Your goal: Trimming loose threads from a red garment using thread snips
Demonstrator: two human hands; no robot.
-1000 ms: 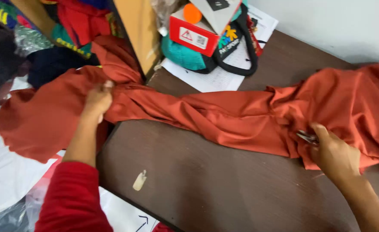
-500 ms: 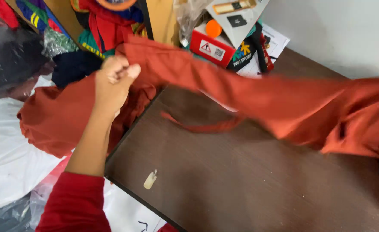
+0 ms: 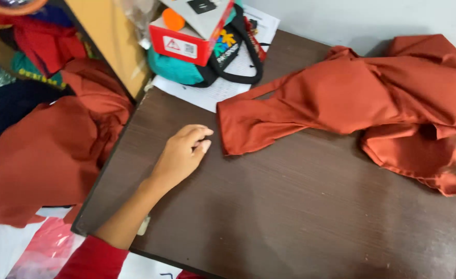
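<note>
Hanging off the tabletop's [image 3: 300,217] left edge, rust-orange fabric heap [image 3: 47,155]. Left hand [image 3: 181,155] rests on the tabletop near the left edge, fingers loosely curled, pinching nothing, just beside the rust-orange garment's [image 3: 352,98] end. Garment is bunched toward the far right corner. Right hand not visible.

rust-orange cloth [image 3: 372,98] | crumpled, folded over | table's far right | right end blurred, perhaps hanging off
</note>
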